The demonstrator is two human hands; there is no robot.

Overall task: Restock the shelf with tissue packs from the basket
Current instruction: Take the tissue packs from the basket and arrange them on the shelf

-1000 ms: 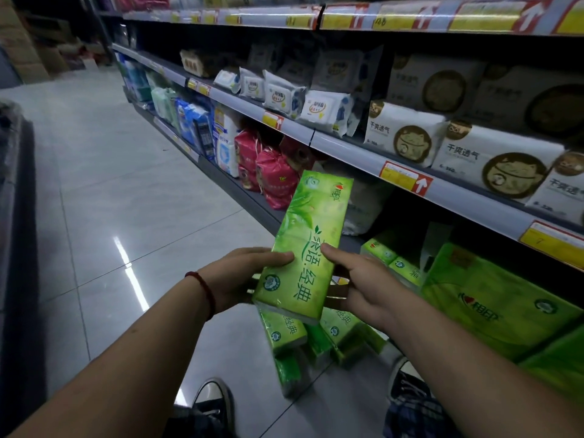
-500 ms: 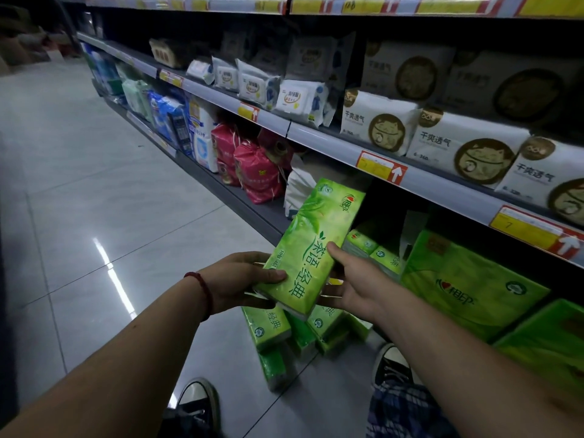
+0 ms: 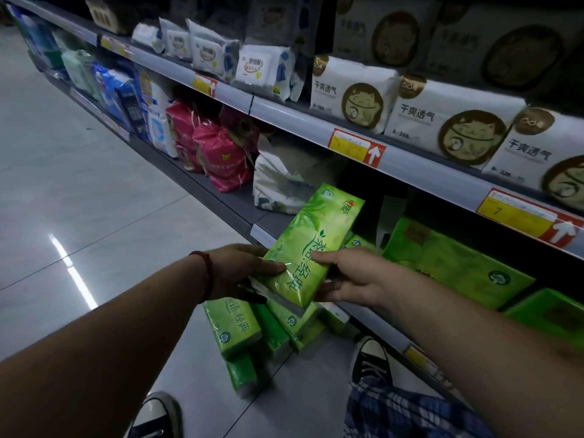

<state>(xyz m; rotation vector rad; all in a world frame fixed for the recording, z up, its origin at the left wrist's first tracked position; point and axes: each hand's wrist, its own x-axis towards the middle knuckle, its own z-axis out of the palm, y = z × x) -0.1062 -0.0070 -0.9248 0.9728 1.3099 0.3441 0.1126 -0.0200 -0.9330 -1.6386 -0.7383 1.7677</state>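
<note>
Head view, left to right: the left hand (image 3: 243, 270), a red cord at its wrist, grips the near left edge of a green tissue pack (image 3: 311, 245), thumb on top and fingers beneath. The pack is in the air, tilted. Its far end points at the bottom shelf (image 3: 273, 220) but is not yet on it. The right hand (image 3: 354, 276) grips the pack's right edge, thumb across the printed face.

Below the hands, a heap of spare packs (image 3: 234, 327) of the same kind lies low by the floor. No basket wall shows, so I cannot tell what holds them.

Further right, large green bundles (image 3: 455, 267) sit on the shelf, with small packs (image 3: 358, 241) just behind the held one.

Restocking seems to be under way: this pack has yet to be placed, and several more wait below.
</note>
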